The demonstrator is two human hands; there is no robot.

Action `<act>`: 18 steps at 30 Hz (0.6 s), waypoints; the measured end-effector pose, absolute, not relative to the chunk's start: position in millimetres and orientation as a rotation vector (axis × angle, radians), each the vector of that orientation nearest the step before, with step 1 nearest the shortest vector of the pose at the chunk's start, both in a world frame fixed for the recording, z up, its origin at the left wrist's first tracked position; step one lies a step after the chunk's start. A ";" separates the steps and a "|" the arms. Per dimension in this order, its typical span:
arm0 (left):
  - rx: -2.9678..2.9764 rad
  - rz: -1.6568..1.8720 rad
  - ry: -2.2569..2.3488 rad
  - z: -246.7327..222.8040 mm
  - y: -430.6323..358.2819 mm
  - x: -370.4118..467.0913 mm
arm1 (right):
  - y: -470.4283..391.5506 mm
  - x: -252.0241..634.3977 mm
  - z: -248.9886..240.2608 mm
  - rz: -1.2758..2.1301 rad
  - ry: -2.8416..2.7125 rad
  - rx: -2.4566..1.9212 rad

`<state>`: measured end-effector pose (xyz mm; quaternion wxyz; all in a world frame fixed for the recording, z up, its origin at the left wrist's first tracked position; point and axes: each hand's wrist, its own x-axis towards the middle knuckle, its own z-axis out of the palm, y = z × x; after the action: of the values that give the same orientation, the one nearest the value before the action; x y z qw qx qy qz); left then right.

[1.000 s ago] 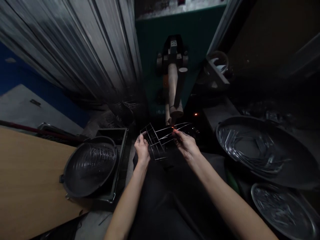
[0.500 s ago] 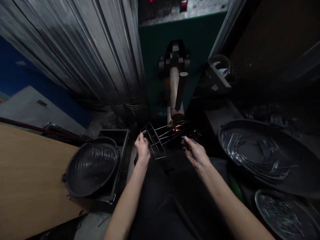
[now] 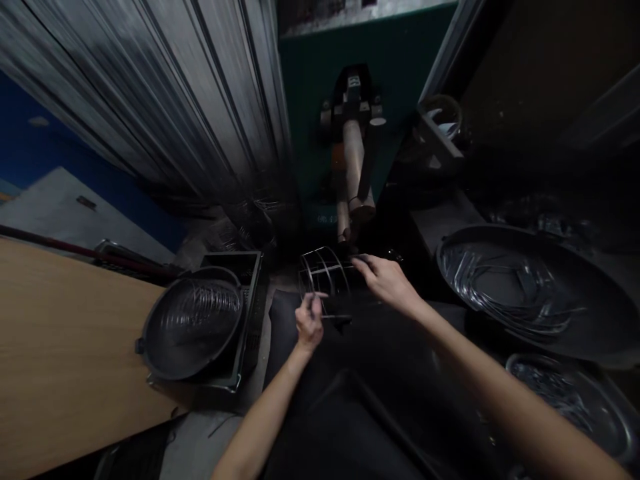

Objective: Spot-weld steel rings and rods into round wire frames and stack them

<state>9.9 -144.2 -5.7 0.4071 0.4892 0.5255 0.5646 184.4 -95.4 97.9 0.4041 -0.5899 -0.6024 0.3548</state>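
My left hand (image 3: 310, 321) is closed on the near side of a small wire rack (image 3: 326, 271), whose curved wires stand up in front of the machine. My right hand (image 3: 384, 275) is pinched at the far right of the rack, just under the machine's lower tip. Whatever lies between its fingertips is too dark to make out. Above the rack, the spot welder (image 3: 356, 157) reaches down from a green cabinet with thick metal arms. The gap between its tips is partly hidden in shadow.
On the left, a round black basin (image 3: 193, 363) with thin wire pieces rests on a dark crate (image 3: 256, 280). To the right are a large black basin (image 3: 595, 313) of bent wires and a smaller tray (image 3: 613, 407) of short metal pieces. A wooden board (image 3: 75, 353) stands far left.
The orange sparks at the welder tip are gone. The rack has turned and come away from the tip, my left hand has shifted right and nearer, and my right hand has moved slightly farther in.
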 end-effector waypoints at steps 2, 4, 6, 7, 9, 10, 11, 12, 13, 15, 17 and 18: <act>1.517 1.284 1.201 -14.8 -159.9 6.2 | -81.5 193.6 84.8 1.110 -1.453 -1.544; 1.664 1.200 1.132 -22.5 -166.3 -2.0 | -80.0 199.8 69.4 1.282 -1.395 -1.540; 1.528 1.263 1.263 -28.3 -163.7 -12.6 | -90.4 202.3 53.3 1.350 -1.407 -1.499; 1.332 1.324 1.373 -30.6 -159.4 -17.6 | -98.8 202.6 45.3 1.344 -1.448 -1.478; 0.832 1.335 1.467 -33.6 -146.2 -24.8 | -118.9 201.8 29.7 1.278 -1.568 -1.450; 0.611 1.269 1.428 -34.3 -138.2 -26.6 | -129.7 201.2 22.3 1.226 -1.631 -1.442; 0.441 1.186 1.358 -34.5 -130.0 -27.3 | -140.4 200.4 15.3 1.167 -1.688 -1.432; 0.319 1.115 1.287 -34.0 -122.1 -26.8 | -150.8 199.5 8.7 1.106 -1.737 -1.418; 0.236 1.068 1.233 -33.0 -115.2 -25.2 | -160.7 198.4 2.6 1.050 -1.781 -1.399; 0.135 1.048 1.189 -29.5 -104.8 -19.0 | -178.0 196.1 -7.6 0.958 -1.853 -1.364; 0.091 1.088 1.170 -25.1 -99.2 -10.1 | -191.2 196.8 -14.2 0.898 -1.899 -1.361; 0.086 1.124 1.162 -22.8 -97.9 -5.2 | -196.7 200.5 -16.0 0.880 -1.905 -1.373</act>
<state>-5.2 -97.9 -22.8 0.6897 0.0383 0.5197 0.5028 200.5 -196.7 -16.0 0.3118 -0.5202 -0.7218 0.3335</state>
